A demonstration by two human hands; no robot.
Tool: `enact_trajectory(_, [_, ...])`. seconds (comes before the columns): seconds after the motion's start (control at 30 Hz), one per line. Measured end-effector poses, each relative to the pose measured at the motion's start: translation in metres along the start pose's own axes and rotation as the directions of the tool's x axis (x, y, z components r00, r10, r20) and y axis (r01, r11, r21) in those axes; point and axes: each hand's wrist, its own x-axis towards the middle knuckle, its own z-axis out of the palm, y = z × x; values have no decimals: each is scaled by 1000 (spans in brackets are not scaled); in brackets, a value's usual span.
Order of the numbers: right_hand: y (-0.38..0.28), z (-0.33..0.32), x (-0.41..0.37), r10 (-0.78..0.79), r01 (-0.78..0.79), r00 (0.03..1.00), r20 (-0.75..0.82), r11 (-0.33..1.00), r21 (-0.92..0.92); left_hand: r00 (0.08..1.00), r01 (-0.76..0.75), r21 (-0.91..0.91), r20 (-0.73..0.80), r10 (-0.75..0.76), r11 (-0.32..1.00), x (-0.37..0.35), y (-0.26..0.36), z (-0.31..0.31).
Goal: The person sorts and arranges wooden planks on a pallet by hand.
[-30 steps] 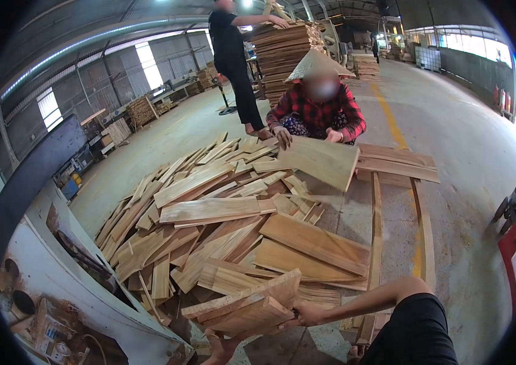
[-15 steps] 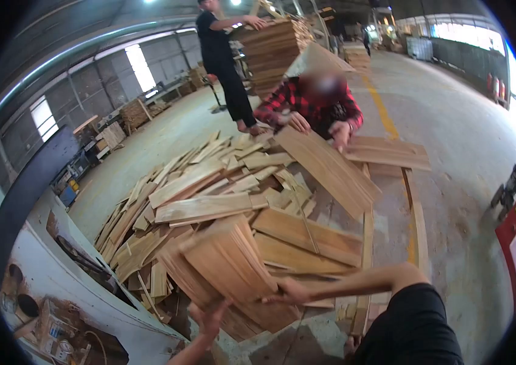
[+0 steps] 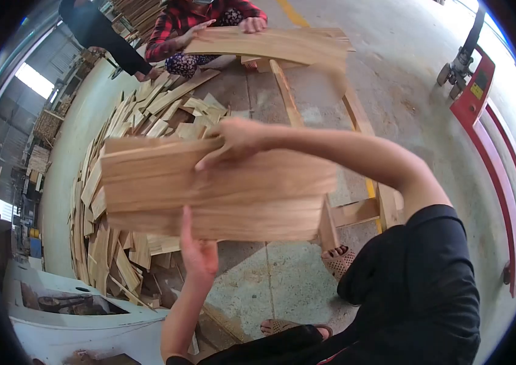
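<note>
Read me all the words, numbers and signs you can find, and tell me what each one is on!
Nothing here can be read for sure.
Yellow label on the red metal frame at the right: it has a dark mark, but it's too small and blurred to read.
Boards held in the two hands: no writing shows on the side facing us.

Pallet jack at three o'clock; white machine at eight; window at ten; yellow line towards twelve.
</note>
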Motion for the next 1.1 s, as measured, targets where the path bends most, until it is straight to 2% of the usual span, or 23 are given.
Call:
enact_trajectory(0.03, [11, -10, -7, -57, 56, 998, -38, 998, -24, 1000, 14, 8, 10, -14, 1000, -3, -8, 13])
enact_trajectory(0.13, [35, -40, -12, 22, -24, 999, -35, 998, -64, 990, 137, 23, 20, -138, 990, 0, -17, 41])
enact_trajectory(0.2, [36, -71, -26, 100, -100, 995, -5, 986, -137, 982, 152, 44, 106, -156, 987, 7, -28, 48])
enact_trajectory(0.3, [35, -101, -39, 194, -187, 981, -21, 903, -386, 932, 223, 105, 267, -243, 969, 8, -52, 61])
enact_trajectory(0.33, [44, -103, -49, 201, -199, 979, -32, 914, -353, 907, 239, 127, 325, -268, 963, 7, -58, 69])
enact_trajectory(0.37, [54, -106, -59, 207, -210, 977, -43, 924, -319, 880, 212, 204, 385, -277, 956, 3, -61, 80])
enact_trajectory(0.43, [90, -106, -68, 207, -213, 977, -47, 951, -223, 891, -74, 413, 437, -126, 908, 14, -95, 84])
enact_trajectory(0.47, [118, -106, -71, 188, -192, 981, -41, 967, -169, 881, -225, 498, 471, -43, 838, 22, -113, 81])
enact_trajectory(0.53, [148, -104, -82, 229, -236, 972, -57, 955, -178, 850, -405, 671, 527, -15, 620, 40, -152, 71])
enact_trajectory(0.57, [158, -107, -89, 291, -304, 952, -90, 922, -238, 829, -485, 726, 559, -6, 488, 47, -165, 75])
enact_trajectory(0.6, [169, -110, -96, 351, -374, 927, -129, 879, -294, 847, -425, 825, 507, -156, 372, 46, -162, 92])
enact_trajectory(0.67, [202, -122, -101, 482, -468, 876, -32, 830, -304, 847, -315, 946, 318, -425, 80, 34, -149, 126])
enact_trajectory(0.7, [215, -124, -102, 540, -508, 842, 18, 802, -314, 880, -364, 927, 373, -295, 88, 26, -168, 127])
enact_trajectory(0.77, [224, -116, -115, 562, -547, 827, -25, 794, -266, 890, -454, 887, 455, 7, 81, 4, -218, 127])
enact_trajectory(0.8, [228, -118, -118, 566, -560, 823, -52, 791, -247, 906, -421, 904, 423, -15, 69, -4, -226, 131])
enact_trajectory(0.87, [249, -123, -117, 553, -537, 833, -13, 803, -259, 932, -355, 934, 357, -63, 35, -18, -238, 131])
enact_trajectory(0.97, [234, -129, -119, 578, -562, 815, 42, 807, -181, 932, -359, 928, 353, 79, 98, -14, -264, 103])
enact_trajectory(1.1, [275, -133, -93, 522, -509, 852, -34, 813, -283, 929, -369, 928, 368, 37, 46, -8, -253, 89])
